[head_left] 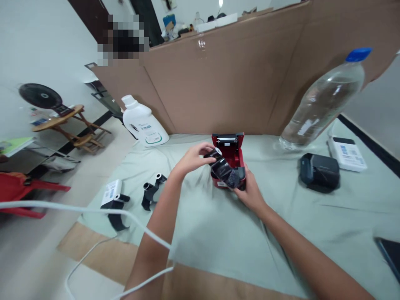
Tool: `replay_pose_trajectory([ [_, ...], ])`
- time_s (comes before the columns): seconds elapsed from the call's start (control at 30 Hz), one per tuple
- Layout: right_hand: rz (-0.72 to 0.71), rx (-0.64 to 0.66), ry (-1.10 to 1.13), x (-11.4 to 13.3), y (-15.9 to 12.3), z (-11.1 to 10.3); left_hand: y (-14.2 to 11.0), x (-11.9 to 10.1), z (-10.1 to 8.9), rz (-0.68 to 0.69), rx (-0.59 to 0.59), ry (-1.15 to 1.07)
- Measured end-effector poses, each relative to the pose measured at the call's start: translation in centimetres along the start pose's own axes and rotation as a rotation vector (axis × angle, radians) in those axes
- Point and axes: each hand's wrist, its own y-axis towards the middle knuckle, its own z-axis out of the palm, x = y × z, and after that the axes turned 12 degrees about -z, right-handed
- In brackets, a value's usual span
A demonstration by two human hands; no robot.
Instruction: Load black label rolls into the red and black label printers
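Note:
A small red and black printer (pixel 239 156) stands on the cloth with its lid raised against the cardboard. My left hand (pixel 195 158) pinches the upper end of a glossy black ribbon roll (pixel 223 166), whose white core shows at the top. The black strip slants down across the printer's front to its lower right corner. There my right hand (pixel 250 191) is closed around the printer's side; its thumb lies by the strip's lower end, and some fingers are hidden. More black ribbon rolls (pixel 150 191) lie left of my left forearm, with another loose black ribbon (pixel 117 216) further left.
A white jug (pixel 145 125) and a tall water bottle (pixel 325 104) stand before the cardboard panel (pixel 218 83). At right are a black device (pixel 319 173) and a white box (pixel 347 154). A white cable (pixel 131 216) crosses the near left. A dark flat object (pixel 389 254) lies at the right edge.

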Motion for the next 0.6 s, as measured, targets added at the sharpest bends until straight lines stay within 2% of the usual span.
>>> replay_pose_trajectory([
  [0.07, 0.010, -0.011, -0.016, 0.0, 0.1, 0.0, -2.3, 1.6, -3.0, -0.105, -0.124, -0.121],
  [0.17, 0.039, -0.007, -0.002, 0.1, 0.2, 0.0, -4.8, 5.1, -7.8, -0.341, -0.324, -0.130],
  [0.27, 0.066, -0.007, 0.015, 0.4, 0.3, 0.0, -5.6, 9.5, -12.2, -0.555, -0.569, 0.027],
  [0.33, 0.079, -0.013, 0.025, 0.6, 0.3, 0.0, -5.4, 12.2, -14.5, -0.627, -0.688, 0.206],
  [0.4, 0.078, -0.014, 0.038, 0.6, 0.4, 0.0, -4.8, 14.4, -16.1, -0.660, -0.711, 0.381],
  [0.47, 0.076, -0.015, 0.041, 0.6, 0.4, 0.0, -4.1, 16.0, -16.9, -0.671, -0.663, 0.503],
  [0.6, 0.091, -0.014, 0.025, 0.2, 0.3, 0.1, -2.8, 18.3, -16.2, -0.700, -0.556, 0.582],
])
